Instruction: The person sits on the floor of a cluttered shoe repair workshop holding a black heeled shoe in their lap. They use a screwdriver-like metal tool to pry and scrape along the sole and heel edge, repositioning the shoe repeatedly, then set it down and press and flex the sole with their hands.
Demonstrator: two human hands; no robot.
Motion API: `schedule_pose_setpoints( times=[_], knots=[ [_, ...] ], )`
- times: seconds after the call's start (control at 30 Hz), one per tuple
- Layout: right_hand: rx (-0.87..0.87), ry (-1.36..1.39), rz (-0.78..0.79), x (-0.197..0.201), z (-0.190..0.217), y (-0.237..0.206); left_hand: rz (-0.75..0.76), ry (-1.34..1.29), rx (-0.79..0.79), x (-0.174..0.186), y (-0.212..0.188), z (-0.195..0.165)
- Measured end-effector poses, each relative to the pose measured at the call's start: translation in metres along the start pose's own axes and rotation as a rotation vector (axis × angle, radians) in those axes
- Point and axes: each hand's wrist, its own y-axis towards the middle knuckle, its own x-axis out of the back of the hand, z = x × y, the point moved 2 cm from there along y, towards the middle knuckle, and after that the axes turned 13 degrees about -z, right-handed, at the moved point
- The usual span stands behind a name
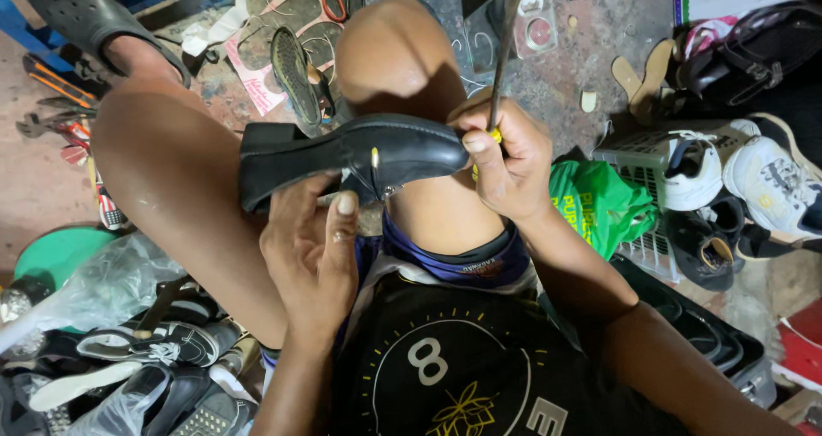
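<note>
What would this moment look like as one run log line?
left hand: holds black shoe from below | right hand: grips yellow-handled tool at shoe's toe | shoe across knees | white sneakers at right

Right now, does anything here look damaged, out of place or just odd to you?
Mostly clutter. A detached shoe sole lies loose on the floor beyond the knees, and cut-out sole shapes sit further right. The black shoe, steadied by the left hand, shows no clear damage. The right hand grips a yellow-handled tool at its toe.

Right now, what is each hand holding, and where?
Left hand holds the black shoe from beneath, mid-length. Right hand grips the yellow-handled tool at its handle.
</note>
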Motion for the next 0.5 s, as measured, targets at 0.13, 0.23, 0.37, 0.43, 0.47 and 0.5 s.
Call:
schedule_pose_setpoints(
  times=[0.13, 0.23, 0.37, 0.43, 0.47, 0.5],
  knots=[
    [-0.076, 0.069, -0.014, -0.004, 0.003, 0.005, 0.055, -0.248, -0.097, 0.004, 0.000, -0.004],
    [-0.076, 0.122, 0.022, -0.009, 0.009, 0.008, 0.073, -0.613, -0.008, 0.010, 0.005, 0.003],
    [-0.037, 0.212, 0.037, -0.022, 0.015, 0.015, 0.131, -0.943, 0.287, 0.024, 0.018, 0.013],
    [-0.017, 0.189, 0.049, -0.025, 0.017, 0.015, 0.064, -0.736, 0.232, 0.029, 0.015, 0.012],
    [-0.032, 0.164, 0.062, -0.027, 0.017, 0.015, 0.029, -0.620, 0.210, 0.030, 0.013, 0.010],
    [-0.046, 0.138, 0.075, -0.028, 0.017, 0.015, -0.004, -0.504, 0.189, 0.032, 0.012, 0.008]
  ],
)
